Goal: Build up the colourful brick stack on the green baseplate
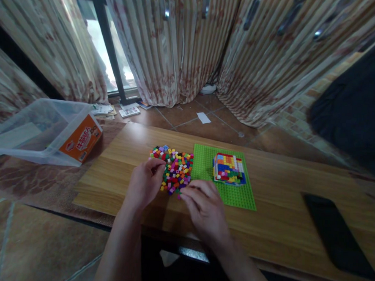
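Observation:
A loose pile of small multicoloured toy bricks (176, 170) lies on the wooden board. My left hand (144, 181) is at the pile's left edge, its fingers curled in and thumb against them; anything between them is hidden. At the near right edge of the pile is my right hand (205, 204), fingers bent together with the tips by a few bricks. Whether it grips one of them I cannot make out. Just right of the pile lies a green studded baseplate (202, 160), bearing a block-shaped build of mixed-colour bricks (229, 169).
A clear plastic bin (52, 149) with an orange label stands left of the wooden board (109, 171). A dark phone-like slab (337, 234) lies on the right. Beyond the board are tiled floor, papers (129, 111) and striped curtains (180, 51). A dark draped shape (358, 104) is at far right.

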`<state>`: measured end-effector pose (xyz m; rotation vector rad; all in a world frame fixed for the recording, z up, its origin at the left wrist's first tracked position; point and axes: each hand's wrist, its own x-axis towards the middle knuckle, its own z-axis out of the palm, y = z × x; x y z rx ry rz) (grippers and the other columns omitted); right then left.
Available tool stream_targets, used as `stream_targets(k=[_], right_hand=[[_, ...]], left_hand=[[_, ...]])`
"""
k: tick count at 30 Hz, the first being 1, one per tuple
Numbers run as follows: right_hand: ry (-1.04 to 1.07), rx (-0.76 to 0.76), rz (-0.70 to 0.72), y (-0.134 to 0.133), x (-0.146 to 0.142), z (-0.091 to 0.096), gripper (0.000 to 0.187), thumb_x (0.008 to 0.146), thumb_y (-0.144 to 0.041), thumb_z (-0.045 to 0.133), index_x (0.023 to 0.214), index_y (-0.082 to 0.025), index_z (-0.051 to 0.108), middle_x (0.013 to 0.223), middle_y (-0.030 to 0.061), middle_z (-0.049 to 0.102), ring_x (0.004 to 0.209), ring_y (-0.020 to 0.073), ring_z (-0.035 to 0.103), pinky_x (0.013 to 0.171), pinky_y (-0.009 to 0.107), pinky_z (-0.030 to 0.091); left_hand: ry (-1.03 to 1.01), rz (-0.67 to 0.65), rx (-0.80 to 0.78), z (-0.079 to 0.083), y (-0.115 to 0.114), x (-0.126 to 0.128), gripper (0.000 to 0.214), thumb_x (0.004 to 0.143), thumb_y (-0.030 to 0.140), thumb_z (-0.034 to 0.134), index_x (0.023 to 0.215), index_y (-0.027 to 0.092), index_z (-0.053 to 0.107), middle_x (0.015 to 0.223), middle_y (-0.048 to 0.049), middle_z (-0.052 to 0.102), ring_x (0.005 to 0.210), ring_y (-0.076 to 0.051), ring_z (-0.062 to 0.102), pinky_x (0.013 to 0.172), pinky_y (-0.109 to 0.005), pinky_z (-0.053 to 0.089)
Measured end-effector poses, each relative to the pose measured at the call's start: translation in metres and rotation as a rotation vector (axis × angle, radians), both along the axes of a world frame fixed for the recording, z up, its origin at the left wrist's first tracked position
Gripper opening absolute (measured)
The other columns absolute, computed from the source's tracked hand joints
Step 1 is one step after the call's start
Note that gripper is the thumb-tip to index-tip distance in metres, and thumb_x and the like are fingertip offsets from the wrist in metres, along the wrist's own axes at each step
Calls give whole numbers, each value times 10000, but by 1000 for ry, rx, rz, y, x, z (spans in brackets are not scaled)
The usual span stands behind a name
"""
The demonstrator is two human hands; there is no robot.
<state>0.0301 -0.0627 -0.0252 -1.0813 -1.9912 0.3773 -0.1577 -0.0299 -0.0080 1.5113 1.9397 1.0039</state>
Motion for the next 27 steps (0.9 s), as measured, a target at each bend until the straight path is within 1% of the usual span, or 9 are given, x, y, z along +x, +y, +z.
stream_targets(k=[3,5,7,9,11,15,18,23,27], right_hand=[[94,23,-238,13,44,4,135,914,-317,623,912,-293,755,961,40,683,915,211,628,822,383,511],[154,47,-378,21,75,2,138,883,-365,648,907,-290,762,959,44,681,917,225,637,842,414,512],[139,44,-464,27,100,-1,159,859,-397,663,893,-284,770,919,51,681,890,237,630,823,430,510],[117,37,-488,31,114,-4,173,851,-411,666,883,-279,774,899,52,684,878,239,623,808,428,509],[105,40,-480,34,117,-7,186,854,-416,662,881,-272,777,894,52,687,874,234,622,801,417,510],[82,37,-445,39,110,-10,194,867,-401,649,872,-259,780,889,52,684,871,222,623,788,391,508],[89,23,-423,42,106,-11,175,865,-373,651,868,-255,780,899,51,679,879,214,626,796,380,507],[166,-22,-428,44,104,-11,136,839,-349,676,861,-258,775,919,43,675,897,208,629,829,390,506],[278,-106,-431,47,103,-11,171,807,-364,700,883,-226,767,935,54,692,886,206,637,826,390,504]], left_hand=[[11,-9,4,1,0,-1,242,828,304,533,843,183,742,785,-28,734,705,-166,641,641,-244,452],[21,-15,8,2,0,-2,242,828,306,532,835,187,742,780,-24,735,703,-167,641,636,-243,451],[29,-15,8,2,1,-1,247,826,310,531,841,187,745,780,-27,738,708,-170,646,635,-243,453],[35,-14,3,1,1,0,257,825,314,532,863,184,750,786,-33,745,720,-176,655,644,-245,460],[43,-19,4,0,2,2,272,824,323,534,897,185,757,784,-35,749,723,-178,662,652,-246,465],[73,-18,-13,-2,4,6,290,822,336,540,932,187,763,764,-26,745,706,-176,659,638,-245,459],[78,-17,-28,-1,4,8,293,826,327,535,940,186,766,781,-25,750,725,-182,668,651,-249,460],[84,-37,-19,2,4,10,298,829,310,531,956,178,766,830,-33,760,761,-188,677,693,-258,470],[62,-44,-27,3,4,10,310,834,314,524,965,168,765,852,-38,762,771,-186,678,703,-257,473]])
